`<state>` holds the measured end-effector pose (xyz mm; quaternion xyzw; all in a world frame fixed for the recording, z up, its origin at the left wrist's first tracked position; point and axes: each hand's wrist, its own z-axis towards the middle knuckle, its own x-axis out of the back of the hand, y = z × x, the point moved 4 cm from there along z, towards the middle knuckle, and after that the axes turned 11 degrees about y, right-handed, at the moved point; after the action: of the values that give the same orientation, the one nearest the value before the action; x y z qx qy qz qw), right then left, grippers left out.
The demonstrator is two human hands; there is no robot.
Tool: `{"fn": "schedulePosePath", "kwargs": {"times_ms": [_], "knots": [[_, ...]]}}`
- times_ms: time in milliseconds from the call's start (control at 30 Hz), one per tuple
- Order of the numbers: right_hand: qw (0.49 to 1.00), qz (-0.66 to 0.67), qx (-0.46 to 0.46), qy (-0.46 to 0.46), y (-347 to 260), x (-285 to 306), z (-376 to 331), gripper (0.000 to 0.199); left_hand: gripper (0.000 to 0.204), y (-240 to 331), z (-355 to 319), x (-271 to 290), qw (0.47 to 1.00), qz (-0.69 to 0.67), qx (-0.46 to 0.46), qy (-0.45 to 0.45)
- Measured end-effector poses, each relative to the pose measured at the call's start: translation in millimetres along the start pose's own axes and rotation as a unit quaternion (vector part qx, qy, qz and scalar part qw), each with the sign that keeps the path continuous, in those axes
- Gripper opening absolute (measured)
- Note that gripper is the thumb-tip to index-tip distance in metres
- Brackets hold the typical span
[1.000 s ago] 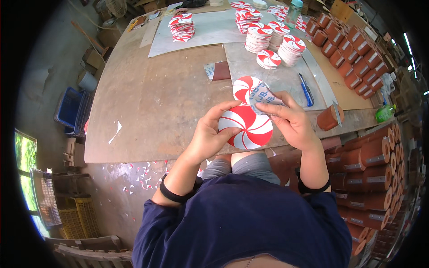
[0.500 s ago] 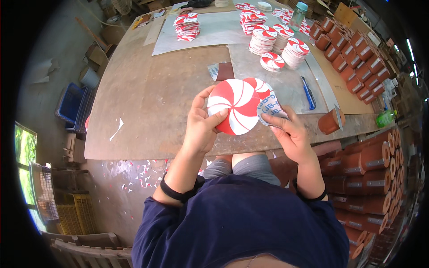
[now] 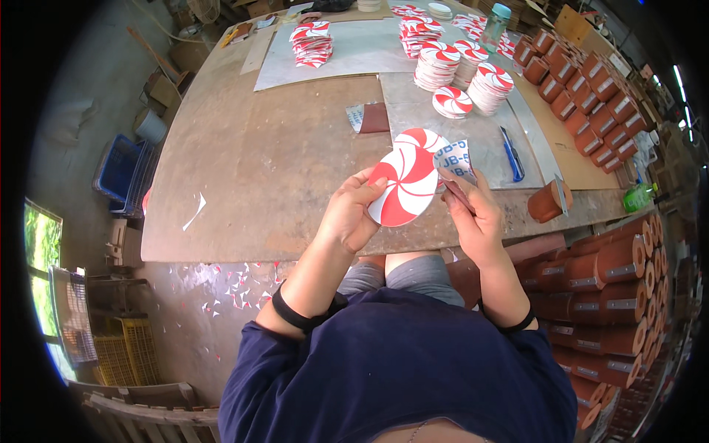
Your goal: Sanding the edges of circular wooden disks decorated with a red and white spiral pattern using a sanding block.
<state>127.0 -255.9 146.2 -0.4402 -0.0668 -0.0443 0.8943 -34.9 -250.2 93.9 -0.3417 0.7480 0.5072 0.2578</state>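
My left hand [image 3: 353, 213] holds a round red-and-white swirl disc [image 3: 405, 184] by its lower left edge, tilted up above the table's near edge. My right hand [image 3: 473, 214] grips a folded piece of sandpaper [image 3: 454, 164] with a printed white back, pressed against the disc's right edge. Another swirl disc [image 3: 421, 137] lies flat on the grey sheet [image 3: 487, 136] just beyond the held one.
Stacks of swirl discs [image 3: 436, 65] stand at the back, with more stacks [image 3: 311, 43] on a far sheet. A blue utility knife [image 3: 512, 155], a brown sanding block [image 3: 374, 118], a terracotta pot [image 3: 548, 201] and rows of pots [image 3: 591, 81] fill the right side. A blue crate [image 3: 122, 166] sits left.
The disc was turned and tilted in my left hand, and moved slightly right. My right hand brought the sandpaper from above the disc to its right edge.
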Motion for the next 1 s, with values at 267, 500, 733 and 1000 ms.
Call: {"fn": "schedulePosePath", "kwargs": {"times_ms": [267,500,733,1000], "knots": [[0.992,-0.091,0.067,0.054,5.7,-6.8,-8.1,0.033,0.030,-2.0,4.2,-4.8,0.998,-0.061,-0.031,0.016],[0.973,-0.170,0.132,0.081,3.1,-11.5,-17.0,0.039,0.029,-10.1,5.9,-4.1,0.994,-0.084,-0.037,0.052],[0.975,-0.161,0.154,-0.001,3.3,-27.2,-38.2,0.051,0.029,-6.4,6.8,-5.2,0.994,-0.064,-0.061,0.056],[0.974,-0.147,0.166,0.056,3.3,-14.6,-27.7,0.044,0.029,-9.3,6.9,-8.4,0.992,-0.110,-0.015,0.060]]}}
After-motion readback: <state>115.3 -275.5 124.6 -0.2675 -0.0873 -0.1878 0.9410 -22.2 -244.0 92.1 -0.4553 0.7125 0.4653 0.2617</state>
